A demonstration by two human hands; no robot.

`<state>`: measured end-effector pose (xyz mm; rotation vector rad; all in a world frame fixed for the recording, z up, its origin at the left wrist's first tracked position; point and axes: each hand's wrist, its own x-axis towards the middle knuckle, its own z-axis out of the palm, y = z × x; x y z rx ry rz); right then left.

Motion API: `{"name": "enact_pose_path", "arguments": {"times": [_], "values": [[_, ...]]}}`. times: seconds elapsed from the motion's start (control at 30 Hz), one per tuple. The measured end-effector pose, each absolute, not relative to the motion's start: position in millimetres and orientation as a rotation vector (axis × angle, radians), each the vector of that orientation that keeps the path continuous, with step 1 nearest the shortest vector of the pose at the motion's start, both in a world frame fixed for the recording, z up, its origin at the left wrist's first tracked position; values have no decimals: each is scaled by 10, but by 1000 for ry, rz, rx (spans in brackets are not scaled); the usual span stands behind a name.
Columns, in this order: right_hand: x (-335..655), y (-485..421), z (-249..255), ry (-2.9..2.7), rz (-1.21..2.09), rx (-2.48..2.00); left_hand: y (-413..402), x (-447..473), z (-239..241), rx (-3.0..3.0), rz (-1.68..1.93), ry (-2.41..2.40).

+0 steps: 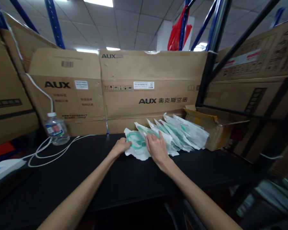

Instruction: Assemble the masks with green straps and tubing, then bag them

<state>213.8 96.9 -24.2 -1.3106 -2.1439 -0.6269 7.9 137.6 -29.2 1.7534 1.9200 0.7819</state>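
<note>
A flat clear-and-white packet with coiled green tubing [136, 140] leans at the left end of a row of similar packets [186, 132]. My left hand [120, 147] pinches its left edge between thumb and fingers. At the packet's right side is my right hand [157, 149], back toward me, its fingers curled against the packet edge; the fingertips are partly hidden. The other packets overlap in a slanted fan to the right, green tubing showing through several of them.
A black tabletop [105, 182] lies beneath. Large cardboard panels [124, 111] stand behind. On the right is an open cardboard box [211, 127] beside a dark metal post [210, 73]. At left stand a plastic bottle [57, 129], white cables [60, 155] and a white power strip [6, 169].
</note>
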Motion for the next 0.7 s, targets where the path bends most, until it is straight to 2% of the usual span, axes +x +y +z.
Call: {"name": "enact_pose_path", "arguments": {"times": [0.2, 0.43, 0.57, 0.7], "values": [[2065, 998, -384, -2186, -707, -1244, 1459, 426, -257, 1759, 744, 1872], [2157, 1050, -468, -2132, -685, -1113, 1321, 251, -207, 1780, 770, 2009], [2090, 595, -463, -2066, -641, -940, 913, 48, -189, 1827, 930, 2052], [1966, 102, -476, -2160, -558, -652, 155, -297, -127, 1882, 1237, 2067]]}}
